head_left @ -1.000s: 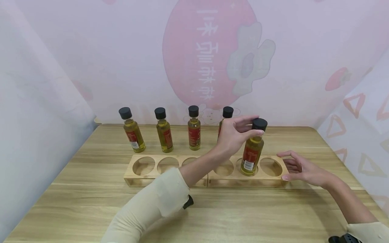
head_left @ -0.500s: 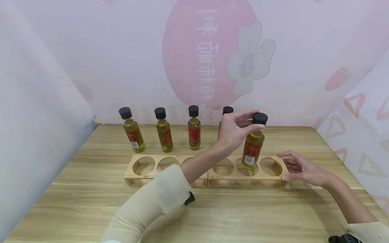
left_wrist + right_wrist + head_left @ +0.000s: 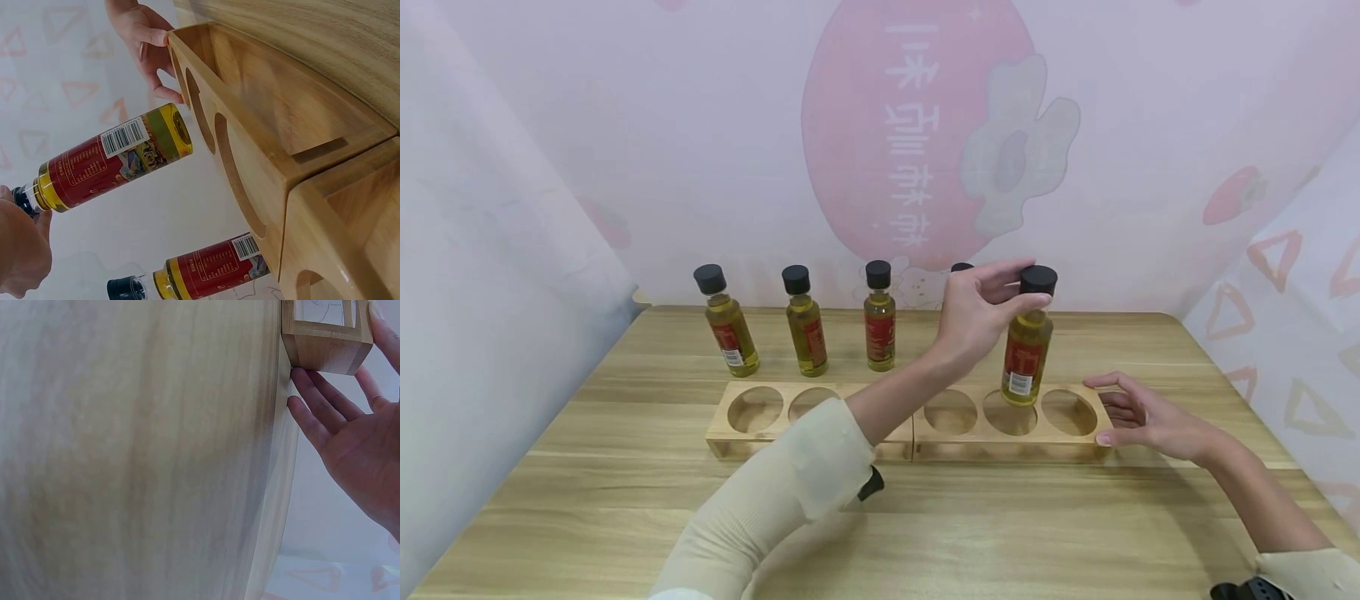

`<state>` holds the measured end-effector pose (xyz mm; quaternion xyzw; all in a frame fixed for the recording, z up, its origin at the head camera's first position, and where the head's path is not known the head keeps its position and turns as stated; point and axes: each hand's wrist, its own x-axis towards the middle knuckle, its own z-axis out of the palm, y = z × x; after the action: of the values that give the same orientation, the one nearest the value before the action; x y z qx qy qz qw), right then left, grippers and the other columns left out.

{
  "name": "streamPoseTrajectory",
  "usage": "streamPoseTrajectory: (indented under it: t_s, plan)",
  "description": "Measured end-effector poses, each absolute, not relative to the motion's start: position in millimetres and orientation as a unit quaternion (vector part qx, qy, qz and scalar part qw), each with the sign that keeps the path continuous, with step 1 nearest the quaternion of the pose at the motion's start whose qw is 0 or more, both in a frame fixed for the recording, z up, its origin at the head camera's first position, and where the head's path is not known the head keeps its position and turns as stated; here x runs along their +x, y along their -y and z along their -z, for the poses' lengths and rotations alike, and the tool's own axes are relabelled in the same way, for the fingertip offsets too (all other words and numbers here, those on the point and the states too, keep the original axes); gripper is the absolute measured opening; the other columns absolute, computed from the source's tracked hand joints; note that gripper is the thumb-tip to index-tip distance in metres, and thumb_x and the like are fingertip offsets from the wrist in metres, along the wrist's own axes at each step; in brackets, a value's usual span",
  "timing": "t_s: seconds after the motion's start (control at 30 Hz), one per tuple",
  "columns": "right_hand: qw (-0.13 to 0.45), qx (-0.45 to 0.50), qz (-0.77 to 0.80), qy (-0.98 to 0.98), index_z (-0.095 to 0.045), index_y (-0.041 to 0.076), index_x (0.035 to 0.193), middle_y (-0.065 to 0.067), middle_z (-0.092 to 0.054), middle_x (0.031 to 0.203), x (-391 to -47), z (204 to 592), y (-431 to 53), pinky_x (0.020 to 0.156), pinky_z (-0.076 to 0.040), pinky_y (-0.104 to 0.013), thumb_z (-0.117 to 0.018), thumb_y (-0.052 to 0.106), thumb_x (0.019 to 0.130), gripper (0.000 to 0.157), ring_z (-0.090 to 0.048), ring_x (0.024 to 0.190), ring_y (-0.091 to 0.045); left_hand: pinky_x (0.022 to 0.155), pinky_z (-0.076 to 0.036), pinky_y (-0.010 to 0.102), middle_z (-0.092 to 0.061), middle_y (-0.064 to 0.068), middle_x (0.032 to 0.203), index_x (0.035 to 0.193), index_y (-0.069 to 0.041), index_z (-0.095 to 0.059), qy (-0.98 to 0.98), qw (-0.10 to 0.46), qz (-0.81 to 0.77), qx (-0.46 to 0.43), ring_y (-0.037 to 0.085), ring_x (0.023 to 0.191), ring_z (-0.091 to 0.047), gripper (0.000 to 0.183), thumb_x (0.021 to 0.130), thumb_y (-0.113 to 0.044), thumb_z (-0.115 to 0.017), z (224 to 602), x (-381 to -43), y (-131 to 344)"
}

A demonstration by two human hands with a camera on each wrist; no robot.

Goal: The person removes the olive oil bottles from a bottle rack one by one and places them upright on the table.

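Note:
My left hand (image 3: 977, 317) pinches the black cap and neck of an oil bottle (image 3: 1027, 358), with yellow-green oil and a red label. In the left wrist view, the bottle's base (image 3: 181, 128) is apart from the wooden rack (image 3: 275, 159). Seen from the head, it hangs over a round hole in the right half of that rack (image 3: 981, 437). At the rack's right end, my right hand (image 3: 1150, 421) holds its corners between thumb and index finger. The other right fingers lie beside the end wall.
Behind the rack stand several like bottles: one at far left (image 3: 730, 333), one beside it (image 3: 807, 333), another near the middle (image 3: 880, 329). A further black cap (image 3: 962, 267) shows behind my left hand. A patterned cloth (image 3: 700, 150) hangs behind the wood-grain table (image 3: 1000, 525).
My left hand has raised the oil bottle out of the rack's hole, upward and slightly toward the back. The right hand keeps its place at the rack's end.

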<state>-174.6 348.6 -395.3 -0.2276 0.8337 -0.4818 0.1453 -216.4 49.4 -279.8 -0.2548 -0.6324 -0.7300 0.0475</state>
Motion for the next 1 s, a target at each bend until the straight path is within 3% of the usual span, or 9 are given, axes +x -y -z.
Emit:
streamPoseTrajectory:
  t_s: [0.43,0.5,0.67,0.73,0.9,1.0]
  plan:
    - [0.134,-0.236,0.484,-0.832,-0.038,-0.002,0.146,-0.040,-0.035,0.154,-173.8,396.3,-350.0,0.098,-0.047,-0.012,-0.074,0.002,0.094,0.063,-0.046,0.126,0.011,0.092,-0.059,0.023,-0.073,0.022,0.118,0.130,0.005,-0.068,0.630,0.048,0.741,-0.227,0.026,0.104,-0.076,0.046,0.086,0.006,-0.081,277.4,-225.5,-51.8]
    - [0.134,-0.234,0.480,-0.835,-0.038,-0.001,0.146,-0.039,-0.036,0.154,-173.8,396.1,-350.3,0.098,-0.047,-0.012,-0.074,0.002,0.094,0.063,-0.048,0.131,0.002,0.092,-0.059,0.023,-0.073,0.022,0.118,0.130,0.005,-0.068,0.631,0.050,0.741,-0.226,0.026,0.104,-0.076,0.046,0.086,0.006,-0.080,277.8,-226.7,-51.8]
    - [0.138,-0.231,0.472,-0.839,-0.038,-0.002,0.147,-0.040,-0.034,0.155,-173.5,394.4,-349.8,0.099,-0.046,-0.012,-0.073,0.003,0.095,0.063,-0.041,0.141,-0.046,0.092,-0.059,0.023,-0.072,0.022,0.120,0.132,0.004,-0.067,0.626,0.052,0.744,-0.226,0.025,0.105,-0.076,0.048,0.086,0.006,-0.080,278.7,-230.0,-52.3]
    - [0.142,-0.228,0.474,-0.839,-0.037,-0.002,0.147,-0.040,-0.034,0.155,-173.6,394.2,-349.4,0.100,-0.046,-0.012,-0.073,0.003,0.095,0.064,-0.041,0.141,-0.044,0.092,-0.060,0.024,-0.072,0.022,0.121,0.132,0.005,-0.067,0.623,0.053,0.746,-0.228,0.025,0.106,-0.075,0.048,0.086,0.007,-0.079,279.0,-231.6,-52.7]
    - [0.147,-0.222,0.482,-0.835,-0.037,-0.001,0.148,-0.040,-0.034,0.155,-174.1,394.8,-349.4,0.100,-0.046,-0.012,-0.073,0.004,0.095,0.064,-0.047,0.133,0.000,0.090,-0.060,0.024,-0.072,0.022,0.122,0.132,0.005,-0.067,0.621,0.055,0.748,-0.226,0.025,0.107,-0.075,0.048,0.086,0.007,-0.079,279.6,-234.2,-53.6]
    - [0.144,-0.230,0.481,-0.834,-0.037,-0.002,0.147,-0.040,-0.035,0.155,-173.8,394.4,-350.3,0.100,-0.046,-0.012,-0.073,0.003,0.095,0.064,-0.048,0.133,-0.002,0.090,-0.060,0.024,-0.072,0.022,0.122,0.131,0.005,-0.068,0.623,0.058,0.747,-0.225,0.025,0.107,-0.075,0.047,0.086,0.007,-0.079,279.5,-235.2,-53.7]
